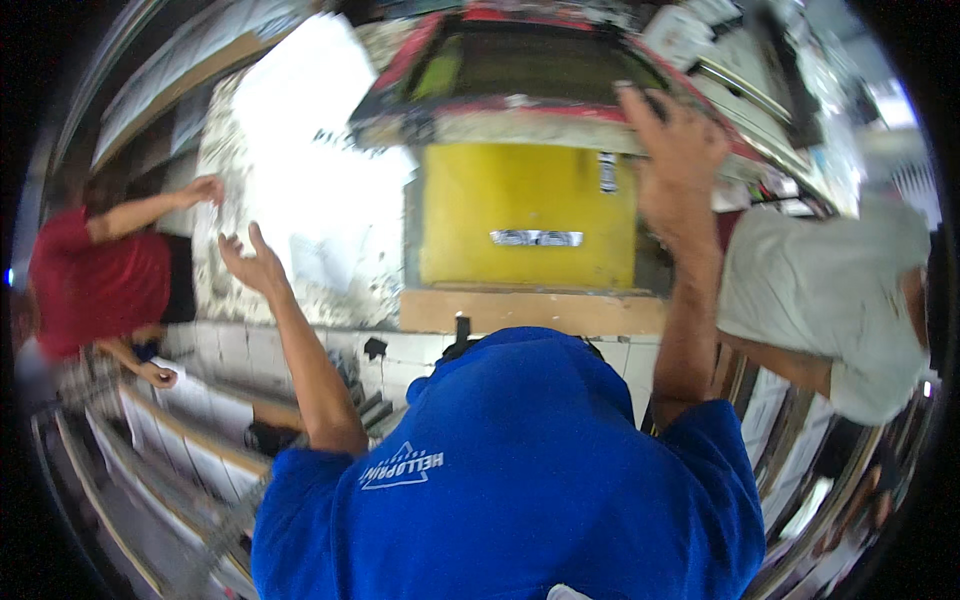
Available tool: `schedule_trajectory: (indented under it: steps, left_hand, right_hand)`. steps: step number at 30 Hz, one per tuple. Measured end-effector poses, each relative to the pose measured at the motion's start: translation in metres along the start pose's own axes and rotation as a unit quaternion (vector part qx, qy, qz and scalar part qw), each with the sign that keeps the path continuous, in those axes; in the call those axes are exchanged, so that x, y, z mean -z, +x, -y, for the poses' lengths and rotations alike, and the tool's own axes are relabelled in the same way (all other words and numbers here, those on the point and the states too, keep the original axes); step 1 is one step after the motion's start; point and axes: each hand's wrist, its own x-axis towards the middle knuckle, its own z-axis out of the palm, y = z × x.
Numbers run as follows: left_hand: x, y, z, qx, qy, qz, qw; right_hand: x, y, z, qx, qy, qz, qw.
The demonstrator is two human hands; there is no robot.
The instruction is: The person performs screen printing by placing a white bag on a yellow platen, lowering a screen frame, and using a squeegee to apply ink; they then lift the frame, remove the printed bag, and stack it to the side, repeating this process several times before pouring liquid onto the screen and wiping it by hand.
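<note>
My left hand (255,262) is open, fingers apart, holding nothing. It hovers beside a stack of bright white sheets (300,180) on the paint-spotted table. My right hand (685,150) grips the near right corner of a red-edged screen-printing frame (480,117), whose dark mesh faces up; some fingertips are blurred. Below the frame's near edge lies a flat yellow board (520,215), bearing two small black-and-white printed strips. A brown strip (530,312) runs along the table edge in front of it.
At the left, a person in a red shirt (105,285) reaches one hand (205,190) toward the white sheets. A person in a pale grey shirt (810,290) stands close at my right. Racks with white panels (190,440) stand behind on the left.
</note>
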Motion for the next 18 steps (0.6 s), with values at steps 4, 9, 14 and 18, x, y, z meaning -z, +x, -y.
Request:
schedule_trajectory:
  steps: [4,9,14,18]
  left_hand:
    - [0.003,-0.105,-0.111,0.043,-0.387,0.205,0.898]
    - [-0.011,-0.169,-0.164,0.032,-0.547,0.367,0.752]
    - [-0.018,-0.199,-0.180,0.130,-0.468,0.272,0.830]
    - [-0.036,-0.224,-0.122,0.076,-0.406,0.245,0.877]
  right_hand:
    - [-0.014,-0.028,0.012,-0.007,0.037,0.004,0.999]
    - [-0.047,-0.079,0.022,-0.014,0.077,0.007,0.997]
    - [-0.070,-0.114,0.031,-0.038,0.134,0.036,0.990]
    - [-0.059,-0.113,0.007,-0.047,0.227,0.039,0.972]
